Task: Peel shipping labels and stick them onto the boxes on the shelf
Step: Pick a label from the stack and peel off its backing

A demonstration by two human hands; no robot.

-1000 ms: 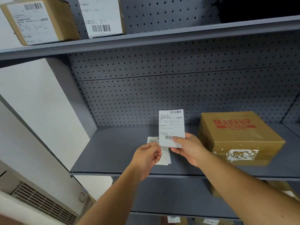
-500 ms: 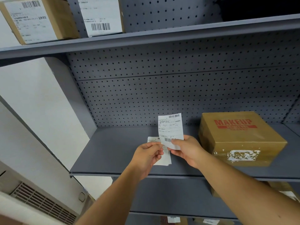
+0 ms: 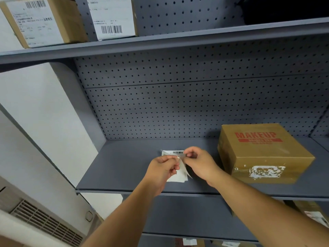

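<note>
Bare forearms reach up to the grey middle shelf (image 3: pixel 124 166). The left hand (image 3: pixel 164 169) and right hand (image 3: pixel 199 162) both pinch a white shipping label (image 3: pixel 183 167) between them, fingertips clamped on its upper part above a stack of labels (image 3: pixel 173 153). It hangs nearly edge-on, long axis sloping down toward the right. Risk, as I judge it: the freed adhesive could fold onto itself or tear if pulled unevenly. Beyond, right, sits the MAKEUP box (image 3: pixel 263 154), well apart from the two labelled boxes (image 3: pixel 42 20) overhead.
</note>
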